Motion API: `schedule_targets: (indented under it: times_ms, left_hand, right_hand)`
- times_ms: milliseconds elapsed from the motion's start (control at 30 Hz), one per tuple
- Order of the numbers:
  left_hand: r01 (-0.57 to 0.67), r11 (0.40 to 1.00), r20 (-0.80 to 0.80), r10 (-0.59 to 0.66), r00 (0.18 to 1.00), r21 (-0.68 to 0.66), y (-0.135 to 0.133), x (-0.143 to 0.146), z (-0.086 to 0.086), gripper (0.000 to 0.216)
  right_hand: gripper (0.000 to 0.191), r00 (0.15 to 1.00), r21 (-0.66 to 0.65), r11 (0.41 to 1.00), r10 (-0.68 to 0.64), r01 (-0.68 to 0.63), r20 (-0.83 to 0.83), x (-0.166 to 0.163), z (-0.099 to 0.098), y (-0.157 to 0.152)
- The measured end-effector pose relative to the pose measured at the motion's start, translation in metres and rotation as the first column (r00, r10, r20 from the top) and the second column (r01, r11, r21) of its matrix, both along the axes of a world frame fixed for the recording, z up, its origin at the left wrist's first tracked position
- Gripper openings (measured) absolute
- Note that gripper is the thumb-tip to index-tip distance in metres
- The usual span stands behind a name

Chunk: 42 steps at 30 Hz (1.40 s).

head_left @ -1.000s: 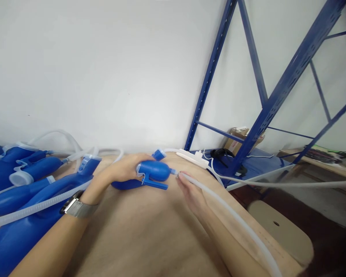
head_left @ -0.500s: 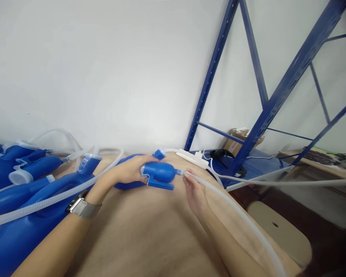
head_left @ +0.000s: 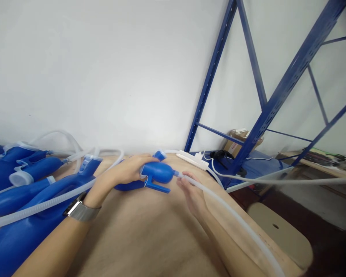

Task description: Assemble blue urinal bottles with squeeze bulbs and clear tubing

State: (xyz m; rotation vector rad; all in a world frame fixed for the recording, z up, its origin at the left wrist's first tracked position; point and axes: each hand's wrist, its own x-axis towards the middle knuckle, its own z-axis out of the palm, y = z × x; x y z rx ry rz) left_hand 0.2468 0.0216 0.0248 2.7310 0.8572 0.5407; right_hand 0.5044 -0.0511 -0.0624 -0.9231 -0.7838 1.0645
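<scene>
My left hand (head_left: 134, 169) is wrapped round the rear of a blue bulb-shaped plastic funnel piece (head_left: 160, 172), its narrow nozzle pointing right. A hinged blue flap (head_left: 158, 187) hangs below that piece. At the nozzle, my right hand (head_left: 193, 196) pinches the end of a translucent hose (head_left: 227, 206); the hose meets the nozzle, though how far it is pushed on I cannot tell. From there it curves down to the lower right. Behind my left hand lies a blue urinal bottle (head_left: 129, 186) with a capped neck (head_left: 160, 155), partly hidden.
More blue bottles (head_left: 25, 238) and ribbed hoses (head_left: 43, 207) crowd the left of the tan tabletop (head_left: 138, 234). A white power strip (head_left: 192, 159) lies along the back edge. Blue shelving (head_left: 209, 80) rises at right, above a beige stool (head_left: 279, 234).
The funnel piece has shifted slightly left, and its flap is tilted a little further down. My right hand has moved slightly left with the hose end.
</scene>
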Motion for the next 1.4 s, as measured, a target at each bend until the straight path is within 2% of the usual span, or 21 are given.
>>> schedule_targets:
  times_ms: [200,667,833,900,933,1000,1033,1067,1133,1167,1200,1233,1267,1333,1400]
  left_hand:
    - [-0.015,1.0,-0.001,0.015,1.0,0.015,0.0,0.002,-0.003,0.064]
    - [0.013,1.0,0.032,-0.013,0.999,-0.005,0.002,0.005,-0.008,0.064]
    - [-0.028,1.0,0.01,0.028,1.0,-0.012,0.001,0.002,-0.005,0.064]
    - [-0.072,0.997,0.002,0.072,0.997,-0.005,0.001,-0.002,-0.001,0.066]
    - [-0.095,0.995,0.001,0.095,0.995,0.001,0.001,-0.005,0.001,0.066]
    - [-0.123,0.992,-0.005,0.123,0.992,0.009,0.001,-0.01,0.003,0.068]
    - [-0.127,0.992,-0.012,0.127,0.992,0.01,0.002,-0.012,0.003,0.067]
    - [-0.124,0.992,-0.024,0.124,0.992,0.007,0.003,-0.014,0.003,0.067]
    - [-0.11,0.994,-0.05,0.11,0.993,-0.001,0.004,-0.017,0.003,0.067]
    - [-0.104,0.995,-0.06,0.104,0.993,-0.003,0.004,-0.018,0.003,0.068]
    - [-0.099,0.995,-0.065,0.099,0.993,-0.004,0.003,-0.018,0.004,0.068]
    - [-0.095,0.995,-0.066,0.095,0.993,-0.003,0.002,-0.018,0.005,0.069]
    - [-0.092,0.996,-0.066,0.091,0.994,0.0,0.001,-0.018,0.006,0.07]
    - [-0.085,0.996,-0.068,0.085,0.994,0.004,-0.003,-0.017,0.01,0.071]
    - [-0.06,0.998,-0.072,0.06,0.996,-0.002,-0.007,-0.015,0.014,0.071]
  right_hand:
    - [0.033,0.998,0.031,0.998,-0.051,0.05,0.047,0.001,-0.002,0.002]
    - [0.034,0.981,0.109,0.979,-0.178,0.17,0.075,0.008,0.002,0.003]
    - [0.059,0.997,0.083,0.994,-0.077,0.077,0.007,0.005,0.003,0.002]
    - [0.06,1.0,0.001,1.0,0.021,-0.021,0.002,0.001,0.002,0.0]
    - [0.056,0.993,-0.054,0.993,0.104,-0.101,0.063,-0.001,0.002,-0.002]
    - [0.048,0.916,-0.167,0.953,0.291,-0.253,0.275,-0.006,0.001,-0.008]
    - [0.046,0.857,-0.189,0.94,0.337,-0.283,0.391,-0.009,0.001,-0.012]
    - [0.043,0.803,-0.153,0.95,0.313,-0.274,0.507,-0.01,0.002,-0.016]
    - [0.031,0.729,0.077,0.981,0.079,-0.178,0.681,-0.01,0.005,-0.022]
    - [0.021,0.686,0.226,0.968,-0.089,-0.113,0.722,-0.008,0.007,-0.024]
    - [0.01,0.617,0.361,0.931,-0.249,-0.06,0.747,-0.004,0.009,-0.024]
    - [0.008,0.538,0.455,0.89,-0.37,-0.028,0.757,0.0,0.011,-0.022]
    - [0.016,0.469,0.495,0.869,-0.433,-0.009,0.77,0.004,0.011,-0.019]
    - [0.029,0.358,0.461,0.888,-0.433,0.008,0.827,0.011,0.009,-0.011]
    - [0.029,0.286,0.322,0.947,-0.31,0.004,0.907,0.014,0.004,-0.005]
